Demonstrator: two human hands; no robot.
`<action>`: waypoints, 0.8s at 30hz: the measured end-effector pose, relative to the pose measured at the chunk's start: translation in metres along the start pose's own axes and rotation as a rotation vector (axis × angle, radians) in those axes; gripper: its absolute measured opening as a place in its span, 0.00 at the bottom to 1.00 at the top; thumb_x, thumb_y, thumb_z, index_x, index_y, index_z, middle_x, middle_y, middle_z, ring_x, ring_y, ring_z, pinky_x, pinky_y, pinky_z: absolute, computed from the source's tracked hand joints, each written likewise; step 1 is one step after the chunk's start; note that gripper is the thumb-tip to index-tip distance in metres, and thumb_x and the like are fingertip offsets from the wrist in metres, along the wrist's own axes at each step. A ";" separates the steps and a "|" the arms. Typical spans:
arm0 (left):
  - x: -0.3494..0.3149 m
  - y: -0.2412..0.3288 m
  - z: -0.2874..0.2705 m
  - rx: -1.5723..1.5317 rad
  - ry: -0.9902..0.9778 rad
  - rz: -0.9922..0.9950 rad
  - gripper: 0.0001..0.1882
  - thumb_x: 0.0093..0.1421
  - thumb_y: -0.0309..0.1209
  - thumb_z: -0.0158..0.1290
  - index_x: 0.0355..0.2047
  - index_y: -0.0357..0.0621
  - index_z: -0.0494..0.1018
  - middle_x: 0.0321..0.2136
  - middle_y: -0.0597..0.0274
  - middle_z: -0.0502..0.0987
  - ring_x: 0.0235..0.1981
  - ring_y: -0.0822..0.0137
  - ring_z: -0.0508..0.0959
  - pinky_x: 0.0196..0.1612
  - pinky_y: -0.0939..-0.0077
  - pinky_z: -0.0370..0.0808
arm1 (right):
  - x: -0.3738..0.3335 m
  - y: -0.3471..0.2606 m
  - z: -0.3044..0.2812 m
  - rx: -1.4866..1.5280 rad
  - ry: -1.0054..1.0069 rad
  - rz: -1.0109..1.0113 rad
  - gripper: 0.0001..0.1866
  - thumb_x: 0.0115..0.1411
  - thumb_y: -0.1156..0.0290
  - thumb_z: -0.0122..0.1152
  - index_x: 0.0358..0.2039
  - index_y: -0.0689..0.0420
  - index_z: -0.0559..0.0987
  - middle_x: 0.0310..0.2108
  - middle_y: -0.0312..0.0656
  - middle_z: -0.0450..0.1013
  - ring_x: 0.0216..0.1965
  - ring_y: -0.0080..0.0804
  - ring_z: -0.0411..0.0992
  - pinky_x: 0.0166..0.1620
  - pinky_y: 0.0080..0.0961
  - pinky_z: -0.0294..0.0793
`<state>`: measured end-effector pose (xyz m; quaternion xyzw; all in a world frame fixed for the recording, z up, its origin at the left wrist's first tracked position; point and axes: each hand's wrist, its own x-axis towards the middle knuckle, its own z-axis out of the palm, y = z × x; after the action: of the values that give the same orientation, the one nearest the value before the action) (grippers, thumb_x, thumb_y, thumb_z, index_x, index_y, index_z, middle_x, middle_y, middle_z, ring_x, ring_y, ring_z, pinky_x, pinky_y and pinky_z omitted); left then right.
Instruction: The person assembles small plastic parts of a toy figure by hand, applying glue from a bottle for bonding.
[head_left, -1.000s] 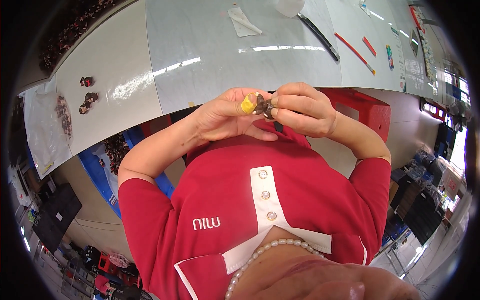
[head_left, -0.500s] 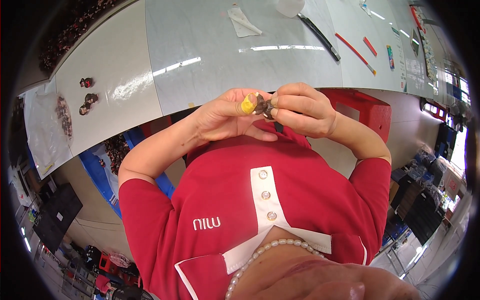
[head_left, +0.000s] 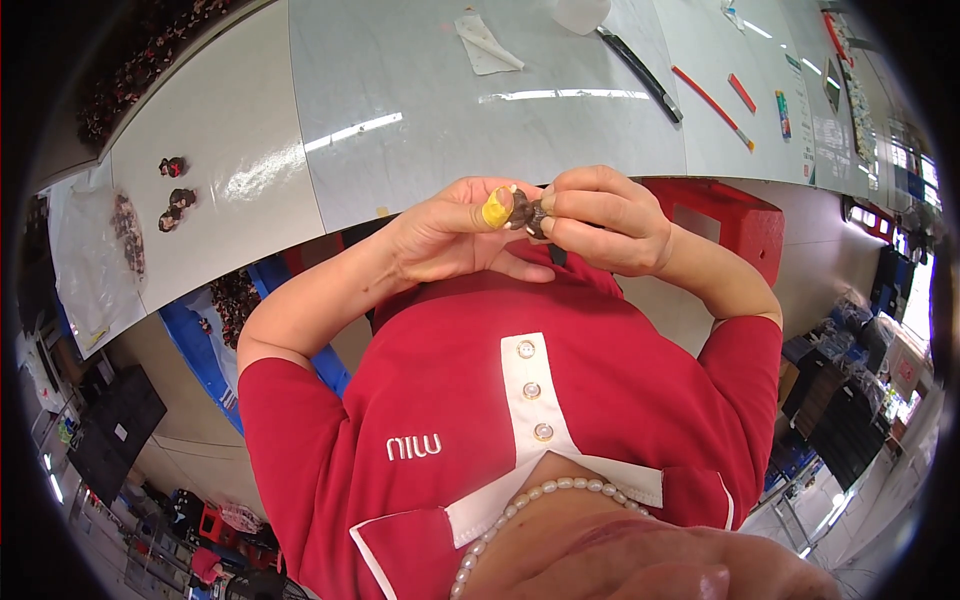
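In front of my chest, just off the table's near edge, both hands meet on a small dark brown figurine [head_left: 521, 211] with light specks. My left hand [head_left: 450, 228] grips one side of it, the thumb bearing a yellow wrap [head_left: 495, 208]. Thumb and fingertips of my right hand [head_left: 612, 222] pinch its other end. The fingers cover part of the figurine, so its full shape is hidden.
Several similar dark figurines [head_left: 173, 166] lie on the table's left, beside a clear plastic sheet [head_left: 85, 240]. A blue crate [head_left: 190, 345] is below. Farther off lie white paper [head_left: 488, 46], a long black tool [head_left: 640, 75] and a red brush [head_left: 712, 108]. A red stool [head_left: 745, 225] stands at right.
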<state>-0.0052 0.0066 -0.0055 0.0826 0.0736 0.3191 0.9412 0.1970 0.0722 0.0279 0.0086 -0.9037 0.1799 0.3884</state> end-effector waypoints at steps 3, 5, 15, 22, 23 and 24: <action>0.000 -0.001 -0.001 -0.004 -0.003 0.001 0.22 0.60 0.38 0.53 0.50 0.37 0.67 0.47 0.57 0.71 0.52 0.61 0.70 0.52 0.50 0.71 | 0.000 0.000 0.000 0.003 0.003 0.003 0.13 0.41 0.84 0.65 0.29 0.63 0.73 0.35 0.44 0.70 0.33 0.38 0.71 0.32 0.25 0.76; 0.000 -0.001 -0.001 -0.006 -0.005 0.002 0.22 0.60 0.37 0.53 0.50 0.37 0.67 0.47 0.57 0.71 0.52 0.61 0.70 0.52 0.49 0.71 | 0.000 0.000 0.000 0.007 0.006 0.003 0.13 0.41 0.84 0.65 0.30 0.63 0.73 0.35 0.44 0.70 0.33 0.38 0.71 0.32 0.25 0.76; 0.000 -0.001 -0.001 -0.008 -0.002 0.003 0.24 0.59 0.38 0.54 0.51 0.36 0.65 0.46 0.56 0.71 0.52 0.61 0.70 0.52 0.49 0.71 | 0.001 0.000 0.001 0.003 0.031 0.002 0.11 0.41 0.84 0.63 0.28 0.64 0.74 0.33 0.43 0.69 0.31 0.38 0.71 0.30 0.24 0.75; 0.000 0.000 0.002 0.024 0.083 -0.003 0.31 0.56 0.41 0.57 0.52 0.31 0.62 0.45 0.51 0.71 0.50 0.57 0.71 0.53 0.45 0.70 | 0.000 0.000 0.000 -0.002 -0.002 0.000 0.11 0.41 0.83 0.65 0.28 0.63 0.74 0.34 0.44 0.70 0.32 0.39 0.72 0.32 0.25 0.76; 0.000 0.000 0.003 0.024 0.084 -0.003 0.31 0.56 0.41 0.57 0.52 0.31 0.62 0.45 0.51 0.71 0.50 0.57 0.71 0.53 0.45 0.70 | 0.000 0.000 -0.001 -0.002 -0.002 0.000 0.11 0.41 0.83 0.65 0.28 0.63 0.74 0.34 0.44 0.70 0.32 0.39 0.72 0.32 0.25 0.76; 0.000 0.000 0.003 0.022 0.085 -0.002 0.31 0.56 0.41 0.57 0.52 0.31 0.62 0.45 0.51 0.71 0.50 0.57 0.71 0.53 0.45 0.70 | 0.000 0.000 -0.001 -0.001 -0.005 0.002 0.11 0.41 0.83 0.65 0.28 0.64 0.74 0.34 0.44 0.70 0.32 0.39 0.72 0.32 0.25 0.76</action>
<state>-0.0045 0.0059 -0.0026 0.0791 0.1168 0.3206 0.9366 0.1972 0.0724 0.0287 0.0079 -0.9047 0.1798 0.3861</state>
